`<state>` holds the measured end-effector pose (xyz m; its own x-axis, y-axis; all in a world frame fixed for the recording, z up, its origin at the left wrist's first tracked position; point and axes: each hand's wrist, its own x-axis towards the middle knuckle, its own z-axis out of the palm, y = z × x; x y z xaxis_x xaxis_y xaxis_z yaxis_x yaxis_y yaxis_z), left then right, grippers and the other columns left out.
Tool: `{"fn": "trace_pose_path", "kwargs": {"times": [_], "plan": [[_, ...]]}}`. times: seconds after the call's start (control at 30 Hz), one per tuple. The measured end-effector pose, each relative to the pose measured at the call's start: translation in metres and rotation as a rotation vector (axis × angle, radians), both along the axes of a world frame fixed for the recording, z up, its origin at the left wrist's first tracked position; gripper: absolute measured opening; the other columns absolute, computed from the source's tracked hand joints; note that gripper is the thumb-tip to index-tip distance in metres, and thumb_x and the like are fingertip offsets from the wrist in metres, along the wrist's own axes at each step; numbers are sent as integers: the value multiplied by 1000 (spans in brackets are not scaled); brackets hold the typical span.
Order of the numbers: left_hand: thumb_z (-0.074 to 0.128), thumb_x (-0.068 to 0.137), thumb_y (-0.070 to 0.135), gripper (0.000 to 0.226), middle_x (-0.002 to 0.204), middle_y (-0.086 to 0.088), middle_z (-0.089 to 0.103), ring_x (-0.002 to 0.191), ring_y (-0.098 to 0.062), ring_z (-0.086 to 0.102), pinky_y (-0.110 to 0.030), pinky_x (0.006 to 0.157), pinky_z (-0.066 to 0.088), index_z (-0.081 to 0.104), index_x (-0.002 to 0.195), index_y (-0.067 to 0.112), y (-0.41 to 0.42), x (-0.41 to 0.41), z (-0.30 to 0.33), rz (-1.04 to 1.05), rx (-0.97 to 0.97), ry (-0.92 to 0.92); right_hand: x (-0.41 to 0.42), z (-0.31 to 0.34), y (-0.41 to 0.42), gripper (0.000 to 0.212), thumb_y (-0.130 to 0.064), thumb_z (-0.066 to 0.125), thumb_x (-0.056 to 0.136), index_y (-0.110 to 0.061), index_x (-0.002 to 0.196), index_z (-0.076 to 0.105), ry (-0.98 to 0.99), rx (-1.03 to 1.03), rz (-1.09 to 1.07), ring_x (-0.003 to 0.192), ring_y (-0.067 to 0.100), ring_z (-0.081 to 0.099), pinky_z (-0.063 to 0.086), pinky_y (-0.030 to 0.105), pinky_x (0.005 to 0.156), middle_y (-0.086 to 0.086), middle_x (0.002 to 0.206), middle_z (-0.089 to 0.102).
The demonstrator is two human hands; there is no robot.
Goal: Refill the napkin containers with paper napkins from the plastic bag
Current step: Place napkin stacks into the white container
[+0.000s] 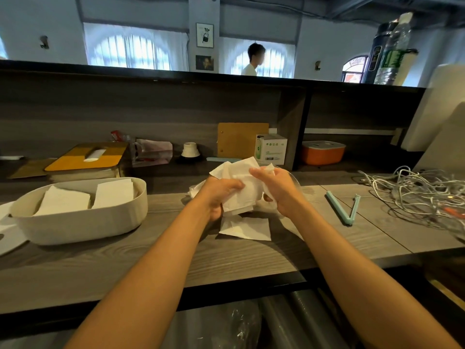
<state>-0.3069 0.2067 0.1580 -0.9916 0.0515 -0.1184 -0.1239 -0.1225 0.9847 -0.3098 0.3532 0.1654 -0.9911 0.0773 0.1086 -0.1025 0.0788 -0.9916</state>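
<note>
Head view shows me mid-refill: my left hand (221, 195) and right hand (274, 190) both clamp a rumpled bundle of paper napkins (241, 195) above the middle of the worktop (251, 260), fingers curled around it. I judge one white container (83, 217), near the left edge, partly filled with two flat stacks, its long axis running left to right. A few loose napkins (247, 229) lie under my hands. The plastic bag I cannot make out clearly.
</note>
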Motion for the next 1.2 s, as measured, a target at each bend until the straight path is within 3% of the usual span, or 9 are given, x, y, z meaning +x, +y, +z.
{"fn": "trace_pose_path", "kwargs": {"times": [0.17, 0.3, 0.37, 0.5, 0.63, 0.73, 0.87, 1.1, 1.2], "plan": [[50, 102, 26, 27, 108, -14, 66, 102, -31, 62, -49, 98, 49, 55, 125, 15, -3, 5, 5, -37, 223, -111, -2, 3, 9, 11, -27, 70, 88, -18, 87, 65, 57, -134, -157, 78, 15, 57, 42, 28, 60, 0, 85, 63], [32, 105, 46, 49, 108, -22, 72, 105, -38, 65, -54, 94, 49, 44, 140, 13, -7, 2, 1, -154, 538, -175, 3, 7, 11, 9, -22, 64, 93, -13, 96, 63, 114, -367, 127, 65, 11, 64, 49, 22, 54, -1, 77, 66], [23, 105, 52, 59, 102, -20, 74, 100, -38, 65, -53, 85, 50, 50, 140, 13, -4, 3, -1, -189, 521, -169, 4, 5, 4, 8, -21, 67, 91, -16, 95, 65, 123, -173, 113, 80, 15, 67, 54, 27, 65, 0, 86, 69], [24, 99, 65, 68, 119, -18, 70, 110, -35, 65, -52, 97, 47, 61, 132, 18, 0, 6, -2, -249, 418, -102, -2, -5, -5, 10, -21, 70, 88, -14, 81, 69, 184, 210, -7, 76, 10, 57, 45, 25, 67, 0, 80, 65], [55, 99, 30, 25, 107, -15, 73, 99, -28, 70, -46, 97, 52, 65, 117, 17, 4, 14, 3, -256, 264, -73, -8, -9, -4, 7, -24, 74, 85, -20, 82, 68, 76, 192, -21, 89, 18, 64, 51, 35, 80, 1, 87, 69], [47, 103, 11, 22, 110, -14, 69, 96, -28, 69, -43, 83, 57, 58, 122, 11, 5, 11, 1, -195, 175, -102, -8, -7, -3, 8, -23, 73, 86, -21, 86, 66, 48, 75, -49, 93, 19, 63, 53, 34, 81, 0, 91, 67], [44, 103, 12, 18, 103, -14, 70, 91, -29, 69, -44, 71, 57, 57, 114, 14, 4, 11, 2, -147, 191, -114, -5, -5, 0, 9, -22, 73, 86, -23, 89, 64, 0, -17, -20, 101, 25, 64, 54, 46, 91, 3, 99, 68], [26, 102, 57, 60, 108, -16, 74, 101, -37, 65, -50, 85, 52, 63, 128, 18, -1, 2, -3, -83, 516, -92, -4, -1, 3, 5, -20, 71, 88, -20, 85, 66, 86, -157, -32, 92, 18, 61, 49, 38, 90, -1, 90, 65], [28, 94, 72, 75, 117, -18, 70, 106, -37, 66, -49, 87, 53, 63, 128, 16, -2, 3, -5, -111, 525, -105, -2, -4, -4, 3, -18, 72, 87, -17, 84, 70, 124, 18, 47, 87, 17, 64, 52, 32, 78, 1, 85, 70]]}}
